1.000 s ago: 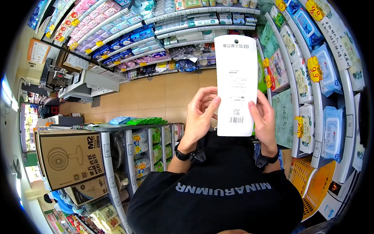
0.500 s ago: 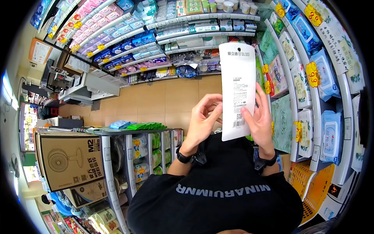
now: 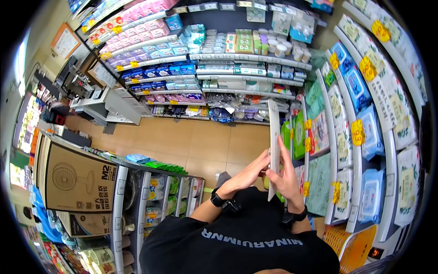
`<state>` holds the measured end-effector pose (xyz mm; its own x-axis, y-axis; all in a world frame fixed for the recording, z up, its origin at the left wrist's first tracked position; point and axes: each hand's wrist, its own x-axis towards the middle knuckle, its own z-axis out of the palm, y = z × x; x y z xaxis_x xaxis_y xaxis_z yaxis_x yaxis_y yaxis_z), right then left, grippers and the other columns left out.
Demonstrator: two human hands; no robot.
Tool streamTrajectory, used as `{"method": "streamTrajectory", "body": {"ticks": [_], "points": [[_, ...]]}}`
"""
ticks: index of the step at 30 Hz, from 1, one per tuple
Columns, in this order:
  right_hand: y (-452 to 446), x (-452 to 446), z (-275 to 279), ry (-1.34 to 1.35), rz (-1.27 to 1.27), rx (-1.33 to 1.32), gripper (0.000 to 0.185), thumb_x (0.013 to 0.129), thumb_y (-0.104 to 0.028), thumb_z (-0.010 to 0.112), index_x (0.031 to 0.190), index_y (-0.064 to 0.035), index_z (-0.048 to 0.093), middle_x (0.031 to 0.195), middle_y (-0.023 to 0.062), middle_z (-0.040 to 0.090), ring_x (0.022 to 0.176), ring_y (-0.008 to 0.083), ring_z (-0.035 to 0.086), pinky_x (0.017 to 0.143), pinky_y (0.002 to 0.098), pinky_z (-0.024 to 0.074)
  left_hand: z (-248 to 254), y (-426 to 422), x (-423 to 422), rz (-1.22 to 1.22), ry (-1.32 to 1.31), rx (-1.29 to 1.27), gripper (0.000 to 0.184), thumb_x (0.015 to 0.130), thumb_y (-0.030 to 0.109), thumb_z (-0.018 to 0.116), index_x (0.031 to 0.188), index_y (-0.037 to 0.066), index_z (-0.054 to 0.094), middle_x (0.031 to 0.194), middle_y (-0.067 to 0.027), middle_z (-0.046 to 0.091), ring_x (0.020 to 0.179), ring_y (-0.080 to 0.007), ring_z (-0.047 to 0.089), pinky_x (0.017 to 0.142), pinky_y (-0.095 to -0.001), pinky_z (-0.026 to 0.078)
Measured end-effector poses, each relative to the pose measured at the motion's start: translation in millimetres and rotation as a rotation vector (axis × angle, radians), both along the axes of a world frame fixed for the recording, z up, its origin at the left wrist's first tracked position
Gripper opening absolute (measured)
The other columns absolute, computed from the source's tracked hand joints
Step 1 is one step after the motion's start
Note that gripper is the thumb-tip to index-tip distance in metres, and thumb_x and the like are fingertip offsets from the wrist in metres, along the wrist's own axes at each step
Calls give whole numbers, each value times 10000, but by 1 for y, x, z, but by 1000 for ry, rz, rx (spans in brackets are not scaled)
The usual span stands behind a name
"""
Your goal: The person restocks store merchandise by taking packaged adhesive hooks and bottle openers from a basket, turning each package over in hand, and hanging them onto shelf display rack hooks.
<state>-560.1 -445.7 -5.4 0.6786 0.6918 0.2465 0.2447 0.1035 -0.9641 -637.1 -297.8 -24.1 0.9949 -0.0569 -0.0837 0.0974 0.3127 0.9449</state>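
Note:
A long, flat white hang-tab package (image 3: pixel 273 137) is upright in front of my chest, turned almost edge-on, so its printed face is hidden. My right hand (image 3: pixel 286 176) grips its lower part, thumb on the near side and fingers along the right. From the left, my left hand (image 3: pixel 252 172) closes on the package's other side, with its fingertips partly hidden behind the edge. Both wrists wear black straps with small devices.
Shelves (image 3: pixel 251 58) of packaged goods line the far wall. On the right, close by, are shelves of tissue packs and wet wipes (image 3: pixel 373 196). An orange basket (image 3: pixel 356 249) stands low right. A fan box (image 3: pixel 80 178) tops the left shelving. Tiled floor (image 3: pixel 196 141) lies between.
The package has turned from showing its printed back with barcode to nearly edge-on, and sits lower. My left hand has come in against it. The view has tilted up towards the far shelves.

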Motion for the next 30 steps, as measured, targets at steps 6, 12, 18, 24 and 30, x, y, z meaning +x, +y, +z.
{"method": "streamTrajectory", "body": {"ticks": [6,12,18,24,30], "points": [[1,7,10,-140,62,-103,624,949,-213,591,1486,36,393,1451,220,444,1357,330,432,1136,389,309,-1,2,-1,127,-94,105,631,1057,346,484,1542,31,230,1351,-123,526,1119,-151,561,919,-328,491],[8,6,19,-120,-23,-110,315,986,-84,547,1255,74,587,1116,125,583,944,160,592,812,256,478,7,16,-19,461,-23,213,600,1008,198,606,1487,-8,310,1220,-105,570,980,-141,643,794,-271,524],[37,21,7,196,26,11,262,1016,-57,510,1229,62,605,1085,48,654,957,90,589,862,231,456,12,43,-26,595,-57,344,531,974,135,654,1406,-25,392,1069,-61,619,834,-64,600,724,-224,493],[79,46,-5,269,108,40,263,1022,-59,523,1247,66,578,1157,73,644,1021,98,604,908,250,477,15,82,-12,661,-52,278,476,949,90,680,1345,-16,437,1056,-53,635,822,-37,606,713,-201,492],[155,79,0,292,122,30,334,1003,-30,542,1327,26,482,1180,124,653,1067,129,618,936,265,481,-2,153,26,717,-110,112,436,916,133,733,1250,17,478,1036,-38,637,679,-4,551,604,-188,447]]}}
